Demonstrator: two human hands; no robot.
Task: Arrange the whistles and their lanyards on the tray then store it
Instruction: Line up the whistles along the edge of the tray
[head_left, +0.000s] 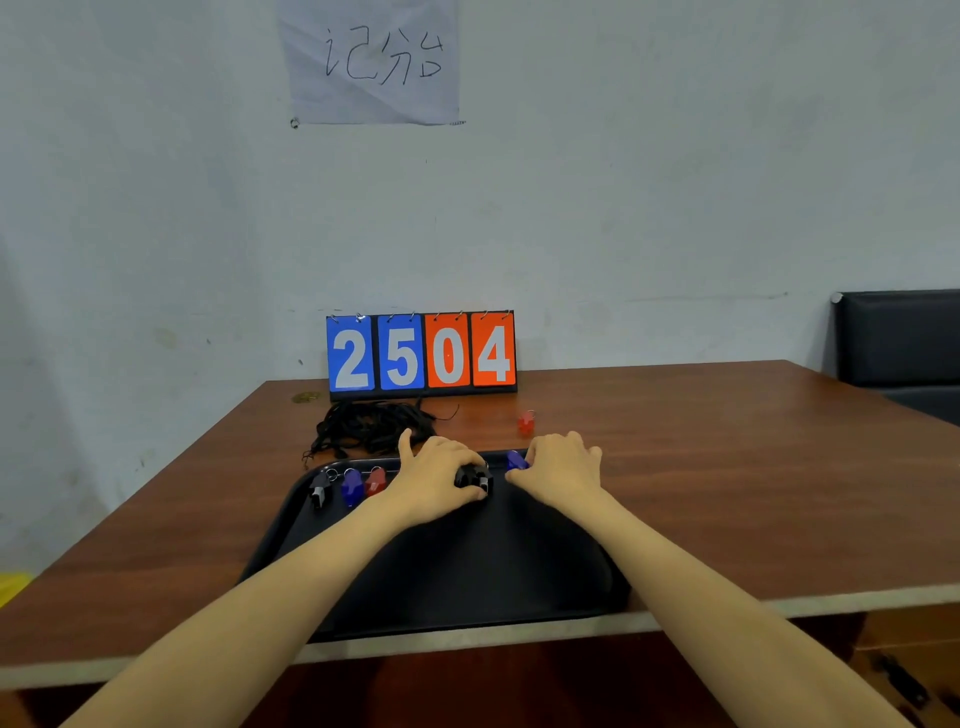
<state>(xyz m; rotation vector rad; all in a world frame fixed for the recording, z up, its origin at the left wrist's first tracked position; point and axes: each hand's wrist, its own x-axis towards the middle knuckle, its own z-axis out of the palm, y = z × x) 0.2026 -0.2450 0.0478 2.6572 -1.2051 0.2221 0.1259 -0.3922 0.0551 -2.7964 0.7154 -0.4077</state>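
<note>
Gripping a black whistle (474, 478) on the tray (467, 571), the left hand (439, 480) curls tight; the right hand (563, 467) touches a blue whistle (515, 460), grip unclear.

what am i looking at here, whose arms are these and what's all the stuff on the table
No machine here: a person wears a camera on the head, so the one picture looks down at their own arms. A black tray lies on the wooden table. The left hand grips a black whistle over it; the right hand is at a blue whistle by its far edge, grip unclear. A row of three whistles lies at the tray's far left. Beyond the tray: a heap of black lanyards, a red whistle and a scoreboard showing 2504.
</note>
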